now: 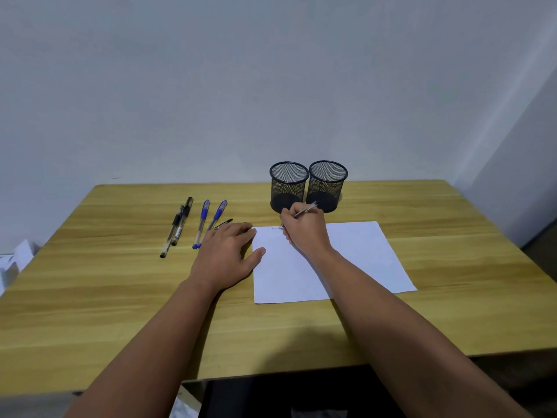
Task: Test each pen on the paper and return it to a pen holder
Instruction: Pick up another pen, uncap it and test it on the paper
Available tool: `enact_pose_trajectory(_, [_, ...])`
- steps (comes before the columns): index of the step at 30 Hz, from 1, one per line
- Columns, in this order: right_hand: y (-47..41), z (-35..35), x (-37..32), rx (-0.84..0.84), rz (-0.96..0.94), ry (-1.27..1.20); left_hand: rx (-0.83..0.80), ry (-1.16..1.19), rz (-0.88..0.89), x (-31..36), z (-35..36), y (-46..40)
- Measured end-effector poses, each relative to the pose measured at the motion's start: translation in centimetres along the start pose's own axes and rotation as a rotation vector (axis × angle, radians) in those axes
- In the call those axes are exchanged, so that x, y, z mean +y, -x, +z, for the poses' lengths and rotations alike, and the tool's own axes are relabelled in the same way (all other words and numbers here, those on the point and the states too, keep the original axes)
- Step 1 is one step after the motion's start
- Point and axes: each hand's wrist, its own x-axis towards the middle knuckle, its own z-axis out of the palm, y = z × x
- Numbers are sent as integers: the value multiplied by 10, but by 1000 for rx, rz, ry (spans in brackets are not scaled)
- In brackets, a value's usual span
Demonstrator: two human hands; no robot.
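Note:
My right hand [306,232] grips a slim pen [306,211] with its tip on the top left corner of the white paper [361,260], where a faint mark shows. My left hand [229,251] lies flat, fingers spread, its thumb on the paper's left edge. Two black mesh pen holders [288,186] [327,184] stand side by side just behind the paper; both look empty. To the left lie two black pens [177,226] and two blue-capped pens [202,223] [217,214]. A small dark pen part [224,223] pokes out from under my left fingers.
The wooden table [120,297] backs against a plain wall. White objects [15,260] sit off the table's left edge. The table's front edge runs just below my forearms.

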Motion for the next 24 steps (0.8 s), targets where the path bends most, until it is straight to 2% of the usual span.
enact_pose_trajectory(17, [-5,1,4,25,-23,43,13,21,6,0,1,0])
enact_pose_trajectory(21, [-8,-6,-4,107,144,-165,7,19,10,1,-2,0])
enact_pose_trajectory(24, [-12,-8,-7,89,204,-268,25,22,12,1,-2,1])
